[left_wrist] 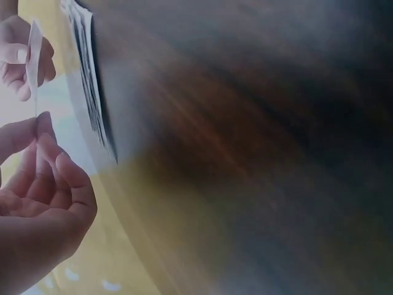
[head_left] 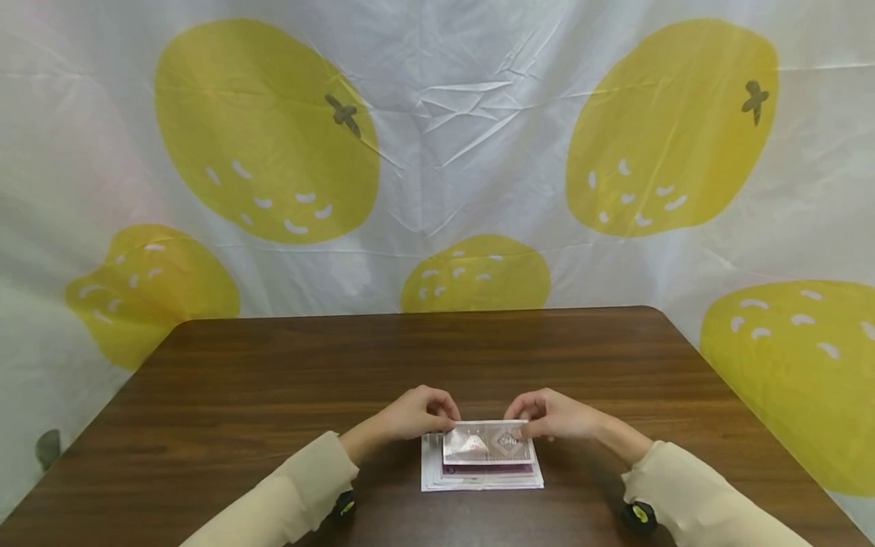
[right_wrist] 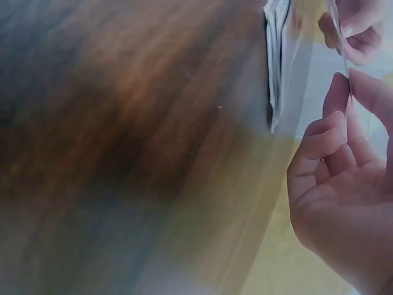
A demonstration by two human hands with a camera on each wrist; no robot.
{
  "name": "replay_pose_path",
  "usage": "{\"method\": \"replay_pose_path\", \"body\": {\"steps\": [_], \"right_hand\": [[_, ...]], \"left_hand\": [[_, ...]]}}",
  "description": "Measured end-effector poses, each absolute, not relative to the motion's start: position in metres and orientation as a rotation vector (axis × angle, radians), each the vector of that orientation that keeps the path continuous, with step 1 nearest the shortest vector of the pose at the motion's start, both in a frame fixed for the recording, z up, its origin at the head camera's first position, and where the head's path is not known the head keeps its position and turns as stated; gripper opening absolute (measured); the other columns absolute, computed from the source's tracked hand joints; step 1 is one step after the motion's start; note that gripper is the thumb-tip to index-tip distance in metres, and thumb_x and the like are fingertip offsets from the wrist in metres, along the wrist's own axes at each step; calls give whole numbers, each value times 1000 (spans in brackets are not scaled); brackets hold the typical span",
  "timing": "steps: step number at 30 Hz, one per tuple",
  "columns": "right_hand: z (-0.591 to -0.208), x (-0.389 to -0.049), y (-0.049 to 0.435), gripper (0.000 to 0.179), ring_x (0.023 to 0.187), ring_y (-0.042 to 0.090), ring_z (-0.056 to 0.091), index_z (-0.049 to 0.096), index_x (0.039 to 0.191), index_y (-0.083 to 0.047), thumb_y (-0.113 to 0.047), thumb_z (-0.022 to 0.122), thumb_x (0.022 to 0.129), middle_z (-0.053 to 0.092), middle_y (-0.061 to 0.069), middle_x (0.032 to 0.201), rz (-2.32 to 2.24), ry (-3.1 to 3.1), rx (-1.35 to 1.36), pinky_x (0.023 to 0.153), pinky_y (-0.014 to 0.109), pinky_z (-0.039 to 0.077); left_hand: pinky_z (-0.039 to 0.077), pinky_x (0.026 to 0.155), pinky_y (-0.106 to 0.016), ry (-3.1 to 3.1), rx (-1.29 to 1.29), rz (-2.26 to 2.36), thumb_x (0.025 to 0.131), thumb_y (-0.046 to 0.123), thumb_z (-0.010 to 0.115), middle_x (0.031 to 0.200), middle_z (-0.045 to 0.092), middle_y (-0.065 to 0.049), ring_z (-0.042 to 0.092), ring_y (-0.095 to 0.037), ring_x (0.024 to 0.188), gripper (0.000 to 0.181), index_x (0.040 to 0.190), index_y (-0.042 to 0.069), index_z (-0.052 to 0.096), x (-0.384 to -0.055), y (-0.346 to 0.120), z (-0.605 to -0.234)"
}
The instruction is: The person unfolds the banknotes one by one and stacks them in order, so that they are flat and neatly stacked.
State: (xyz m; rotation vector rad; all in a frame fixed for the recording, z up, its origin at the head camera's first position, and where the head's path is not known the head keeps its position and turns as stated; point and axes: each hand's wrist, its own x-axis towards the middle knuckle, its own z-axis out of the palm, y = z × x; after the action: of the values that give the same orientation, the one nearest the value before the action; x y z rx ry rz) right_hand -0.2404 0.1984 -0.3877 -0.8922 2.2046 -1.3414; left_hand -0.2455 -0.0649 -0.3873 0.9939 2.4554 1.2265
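Between both hands is a pinkish printed banknote (head_left: pixel 488 447), with a pale triangle and a diamond mark on its face. My left hand (head_left: pixel 422 412) pinches its upper left corner between thumb and fingertips. At the upper right corner, my right hand (head_left: pixel 563 415) pinches it the same way. Raised above the table, the note stands edge-on in both wrist views. Beneath it lies a flat stack of papers (head_left: pixel 431 475), several layers thick, with white edges and a purple-printed piece near the top. The held note hides much of the stack.
The brown wood-grain table (head_left: pixel 328 357) stretches away to its far edge and to both sides. Behind it hangs a white cloth (head_left: pixel 472 175) printed with large yellow fruit. Beige sleeves (head_left: pixel 294 482) cover both forearms, and a dark round device sits under each wrist.
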Motion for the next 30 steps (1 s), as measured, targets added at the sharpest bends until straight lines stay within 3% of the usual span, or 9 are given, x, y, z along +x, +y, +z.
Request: {"method": "replay_pose_path", "body": {"steps": [8,21,30], "right_hand": [[-398,-237,196,18,52,4,42,59,92,1,-4,64,75,52,-1,67,-1265,2246,-936,41,17,31],[-407,-237,192,20,60,7,43,58,82,-6,-4,70,66,47,-2,67,-1082,2536,-992,53,21,36],[-404,-237,192,14,68,11,45,59,79,-8,-8,69,69,49,-1,74,-1050,2573,-995,57,23,38]], "left_hand": [[38,50,-19,2578,1077,1024,73,3,65,59,51,9,45,-2,53,5,75,7,62,-243,-62,-394],[33,50,-18,2703,1215,776,71,6,66,58,44,9,40,-3,54,10,70,10,57,-242,-56,-402],[34,52,-18,2718,1213,795,71,6,66,59,42,9,40,-2,56,12,68,12,56,-243,-58,-403]]}}
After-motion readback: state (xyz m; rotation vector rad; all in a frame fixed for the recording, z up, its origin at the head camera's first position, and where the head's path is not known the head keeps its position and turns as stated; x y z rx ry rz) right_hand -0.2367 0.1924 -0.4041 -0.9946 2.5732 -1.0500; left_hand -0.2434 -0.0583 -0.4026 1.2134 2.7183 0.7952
